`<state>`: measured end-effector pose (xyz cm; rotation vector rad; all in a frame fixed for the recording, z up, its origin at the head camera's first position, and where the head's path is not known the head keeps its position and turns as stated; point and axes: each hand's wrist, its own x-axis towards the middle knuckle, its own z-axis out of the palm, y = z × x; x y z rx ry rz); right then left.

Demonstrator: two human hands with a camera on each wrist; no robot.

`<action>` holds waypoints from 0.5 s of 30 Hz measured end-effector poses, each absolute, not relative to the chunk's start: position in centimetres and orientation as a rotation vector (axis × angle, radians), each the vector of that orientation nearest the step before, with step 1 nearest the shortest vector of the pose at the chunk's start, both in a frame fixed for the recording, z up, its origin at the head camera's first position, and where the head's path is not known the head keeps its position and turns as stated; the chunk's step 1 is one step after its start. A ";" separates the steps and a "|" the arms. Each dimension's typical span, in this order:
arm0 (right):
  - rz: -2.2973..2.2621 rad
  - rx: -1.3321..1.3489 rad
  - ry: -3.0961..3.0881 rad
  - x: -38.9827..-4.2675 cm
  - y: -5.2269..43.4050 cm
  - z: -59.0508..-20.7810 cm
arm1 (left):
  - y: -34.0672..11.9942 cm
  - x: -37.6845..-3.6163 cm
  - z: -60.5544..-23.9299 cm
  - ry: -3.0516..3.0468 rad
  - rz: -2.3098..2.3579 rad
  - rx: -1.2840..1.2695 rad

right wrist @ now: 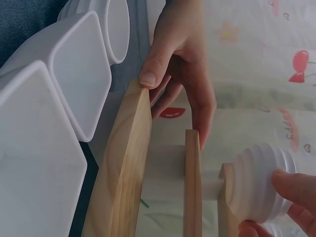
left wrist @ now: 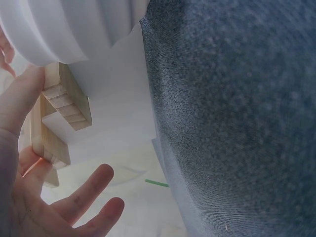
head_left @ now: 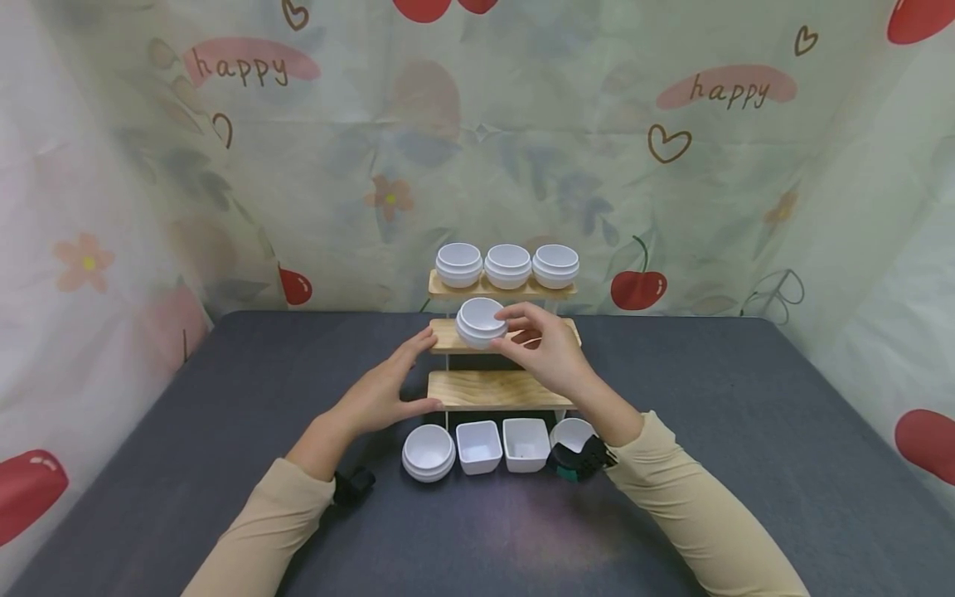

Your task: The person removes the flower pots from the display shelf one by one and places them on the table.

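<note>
The person is loading small white bowls onto a three-tier wooden shelf (head_left: 494, 388) standing on the grey table (head_left: 746, 431). The top tier is already carrying three round bowls (head_left: 507, 265) in a row, so that level looks finished. The right hand (head_left: 545, 348) is holding a fourth round bowl (head_left: 481, 322) at the left end of the middle tier, its fingers (right wrist: 296, 185) curling around the bowl's ribbed side; whether the bowl is fully resting on the board or hovering just over it cannot be told. The left hand (head_left: 384, 390) is steadying the shelf from its left side, fingers straight and relaxed, thumb touching the edge of the bottom board and fingertips reaching the middle one.

The rest of the middle tier and the whole bottom tier are lying bare. In front of the shelf four pieces are waiting on the table: a round bowl (head_left: 429, 452), two square cups (head_left: 502, 445), and another round bowl (head_left: 573, 432) partly hidden by the right wrist. By this count, roughly half the work is remaining.
</note>
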<state>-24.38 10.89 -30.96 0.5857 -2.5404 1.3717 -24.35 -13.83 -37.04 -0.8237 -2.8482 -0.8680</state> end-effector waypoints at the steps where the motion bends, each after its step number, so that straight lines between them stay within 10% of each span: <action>1: 1.372 0.586 -2.540 -24.4 10.9 -31.0 | -13.8 -24.4 -37.0 -2.846 -0.868 -0.825; 15: 1.353 0.636 -2.518 -24.3 11.9 -31.3 | -13.9 -24.5 -37.3 -2.827 -0.853 -0.841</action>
